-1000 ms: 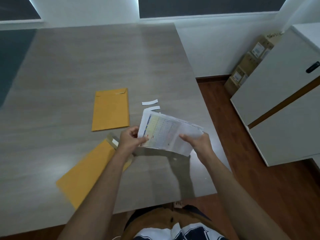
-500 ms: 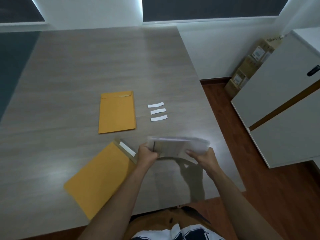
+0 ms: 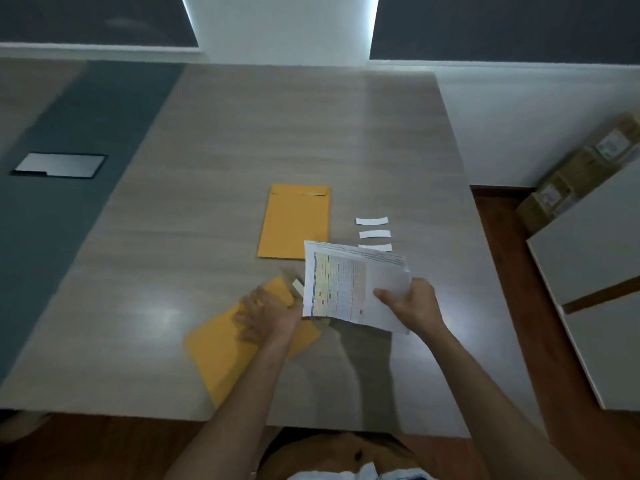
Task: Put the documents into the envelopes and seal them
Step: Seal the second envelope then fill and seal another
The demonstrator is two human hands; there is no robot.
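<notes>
My right hand [image 3: 414, 303] grips a stack of printed documents [image 3: 341, 282] by its right side, holding it tilted above the table. My left hand [image 3: 266, 315] lies with spread fingers on a yellow envelope [image 3: 225, 355] that sits slanted near the table's front; its flap [image 3: 294, 282] is open, showing a white adhesive strip. A second yellow envelope [image 3: 294, 221] lies flat farther back, flap closed. Three white paper strips [image 3: 374, 233] lie to its right, the lowest partly hidden by the documents.
The wooden table [image 3: 277, 133] stretches far back and left. A dark rectangular plate [image 3: 59, 165] lies on the grey surface at left. Cardboard boxes [image 3: 581, 168] and a white cabinet [image 3: 595, 271] stand at right, beyond the table's edge.
My left hand let go of the documents and moved down-left onto the slanted envelope. My right hand now holds the stack alone, with its printed face turned up.
</notes>
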